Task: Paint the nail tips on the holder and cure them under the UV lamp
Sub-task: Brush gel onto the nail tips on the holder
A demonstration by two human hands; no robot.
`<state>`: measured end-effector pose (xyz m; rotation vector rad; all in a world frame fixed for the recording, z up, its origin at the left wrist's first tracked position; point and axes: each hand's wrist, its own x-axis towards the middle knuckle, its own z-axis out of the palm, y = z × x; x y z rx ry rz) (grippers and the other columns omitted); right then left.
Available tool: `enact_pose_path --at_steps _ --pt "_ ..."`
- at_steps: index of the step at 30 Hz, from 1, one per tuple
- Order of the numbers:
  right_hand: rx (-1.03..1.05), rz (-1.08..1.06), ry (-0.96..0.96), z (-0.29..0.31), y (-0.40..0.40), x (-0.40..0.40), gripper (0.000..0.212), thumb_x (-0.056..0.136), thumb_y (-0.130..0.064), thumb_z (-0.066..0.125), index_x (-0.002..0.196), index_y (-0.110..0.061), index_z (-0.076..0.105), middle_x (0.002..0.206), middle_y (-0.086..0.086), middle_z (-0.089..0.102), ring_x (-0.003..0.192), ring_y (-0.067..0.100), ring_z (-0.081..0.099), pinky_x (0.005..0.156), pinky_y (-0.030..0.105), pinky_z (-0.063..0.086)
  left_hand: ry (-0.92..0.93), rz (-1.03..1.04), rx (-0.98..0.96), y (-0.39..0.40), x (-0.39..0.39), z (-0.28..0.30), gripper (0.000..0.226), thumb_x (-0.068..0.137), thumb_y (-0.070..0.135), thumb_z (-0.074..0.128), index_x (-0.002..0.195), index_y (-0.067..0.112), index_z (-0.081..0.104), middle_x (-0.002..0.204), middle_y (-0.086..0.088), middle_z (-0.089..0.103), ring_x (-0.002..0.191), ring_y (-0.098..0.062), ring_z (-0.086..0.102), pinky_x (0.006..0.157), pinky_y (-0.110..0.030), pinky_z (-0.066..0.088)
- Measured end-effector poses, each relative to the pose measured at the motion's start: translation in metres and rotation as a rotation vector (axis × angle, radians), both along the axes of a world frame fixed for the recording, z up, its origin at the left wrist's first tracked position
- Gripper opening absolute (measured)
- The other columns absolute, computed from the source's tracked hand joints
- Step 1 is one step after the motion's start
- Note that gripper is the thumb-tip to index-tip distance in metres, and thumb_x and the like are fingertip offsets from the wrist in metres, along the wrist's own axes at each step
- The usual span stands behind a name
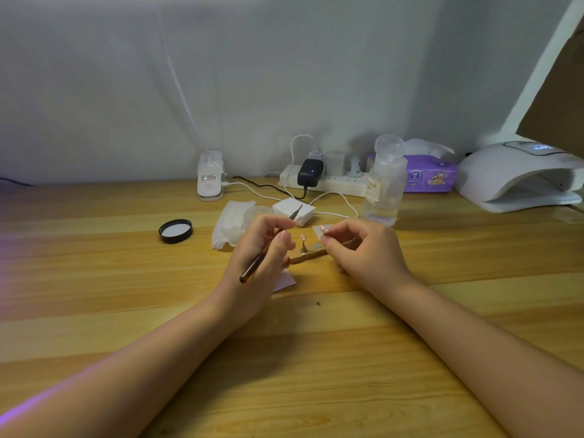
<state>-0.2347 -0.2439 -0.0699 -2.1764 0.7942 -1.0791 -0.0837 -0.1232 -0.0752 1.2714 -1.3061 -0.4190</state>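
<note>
wooden tabletop [126, 273] under you, grey cloth behind it, and the uv lamp [518, 181] sits well off to your right against the back edge. your left hand [262, 248] grips the nail brush [268, 245] like a pen, bristle end up and angled away from the work. your right hand [363, 248] pinches a small pale piece with a nail tip [323, 229] on it, just above the holder [309, 256], where another nail tip [303, 238] stands on its little post. the risk looks like the standing tip: your fingers crowd it from both sides, and a brush of the knuckle would likely smear wet polish or topple the post. the pinched tip could slip too, since the hold is only at its edge. the clear bottle [384, 181] stands near your right hand, so a wide reach toward the lamp might knock it
</note>
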Motion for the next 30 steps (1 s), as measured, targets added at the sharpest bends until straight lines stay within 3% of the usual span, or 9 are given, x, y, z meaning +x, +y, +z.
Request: enact_pose_path --at_steps 7,12,19,22,25,30 --pt "0.003 -0.067 0.106 -0.004 -0.007 0.001 0.005 0.08 -0.031 0.074 0.084 -0.03 0.077 0.06 -0.027 0.059 0.066 -0.004 0.056 0.055 0.011 0.035 0.027 -0.043 -0.001 0.0 -0.002 0.001 0.019 0.094 0.026 0.046 0.111 0.026 0.055 0.092 0.022 0.06 0.099 -0.013 0.064 0.083 -0.043 0.059" --pt "-0.038 -0.166 0.295 -0.002 -0.007 0.003 0.019 0.081 -0.043 0.071 0.089 -0.027 0.078 0.082 -0.009 0.071 0.082 0.011 0.06 0.06 0.023 0.037 0.029 -0.054 -0.002 0.0 -0.001 -0.001 0.019 0.094 0.027 0.047 0.111 0.027 0.055 0.093 0.022 0.06 0.098 -0.012 0.064 0.083 -0.041 0.059" --pt "-0.091 -0.19 0.309 0.001 0.001 0.002 0.034 0.07 -0.057 0.073 0.07 -0.023 0.071 0.063 -0.012 0.058 0.066 0.009 0.054 0.058 0.027 0.041 0.012 -0.058 -0.009 0.0 -0.002 -0.002 0.018 0.095 0.027 0.047 0.112 0.028 0.055 0.095 0.017 0.06 0.097 -0.011 0.064 0.084 -0.038 0.058" --pt "-0.089 -0.103 0.312 0.001 0.004 0.001 0.03 0.076 -0.054 0.07 0.077 -0.024 0.074 0.065 -0.008 0.062 0.068 0.006 0.052 0.06 0.026 0.039 -0.019 -0.052 0.003 0.002 -0.004 -0.004 0.018 0.095 0.031 0.047 0.109 0.036 0.056 0.103 0.001 0.06 0.097 -0.014 0.065 0.083 -0.037 0.058" --pt "-0.148 -0.062 0.383 0.002 0.006 0.002 0.025 0.082 -0.052 0.064 0.089 -0.03 0.076 0.068 -0.009 0.064 0.07 0.012 0.056 0.059 0.027 0.039 -0.055 -0.087 0.035 0.003 -0.006 -0.004 0.016 0.095 0.039 0.047 0.104 0.05 0.055 0.108 0.0 0.058 0.1 -0.016 0.065 0.074 -0.032 0.06" --pt "-0.192 -0.044 0.434 0.002 0.006 0.003 0.029 0.088 -0.049 0.059 0.103 -0.029 0.074 0.088 -0.006 0.073 0.084 0.015 0.062 0.069 0.029 0.046 -0.163 -0.075 -0.009 0.002 -0.004 -0.005 0.016 0.096 0.038 0.047 0.11 0.041 0.054 0.109 0.0 0.059 0.104 -0.023 0.063 0.081 -0.042 0.059"
